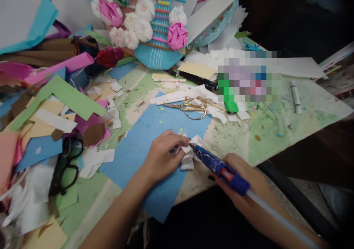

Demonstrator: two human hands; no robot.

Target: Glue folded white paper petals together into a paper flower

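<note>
My left hand [163, 155] pinches a small crumpled white paper piece [189, 157] near the table's front edge, over a blue paper sheet [149, 142]. My right hand [243, 190] grips a blue glue gun [221, 168] with a white glue stick sticking out of its back. The gun's nozzle touches the white paper piece beside my left fingertips.
Gold-handled scissors [193, 107] lie just beyond the blue sheet. Black glasses [66, 164] rest at the left among heaps of coloured paper scraps [55, 105]. A paper-flower decoration [155, 28] stands at the back. Black markers [193, 77], a green object [229, 101] and a white tube [295, 96] lie to the right.
</note>
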